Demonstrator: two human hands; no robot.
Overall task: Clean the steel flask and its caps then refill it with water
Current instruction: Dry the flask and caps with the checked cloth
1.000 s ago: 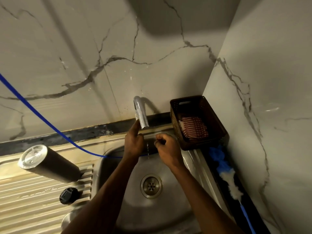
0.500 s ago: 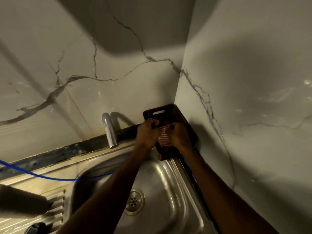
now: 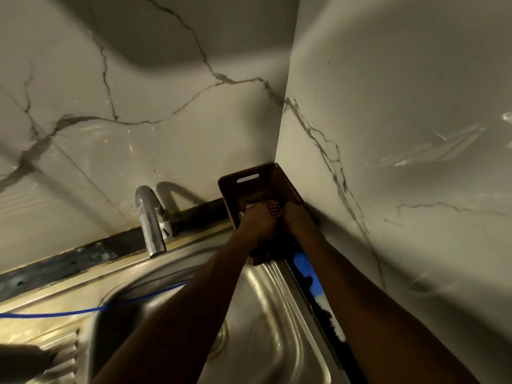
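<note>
Dark brown perforated plastic basket (image 3: 273, 178) right of curved chrome tap (image 3: 149, 217); inside, left hand (image 3: 259, 220) and right hand (image 3: 295, 217) gripping red-checked cloth (image 3: 273, 207).

A steel sink (image 3: 279, 306) fills the near middle, with a chrome tap (image 3: 149, 217) at its far edge. A dark perforated basket (image 3: 257, 180) holding a red-checked cloth (image 3: 273, 207) sits in the far right corner, and a blue cord (image 3: 83, 310) crosses the sink's left rim.

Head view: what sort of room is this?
Most likely a home kitchen: a steel sink with a tap, marble-look tiles, and a corner basket holding a cloth.
</note>
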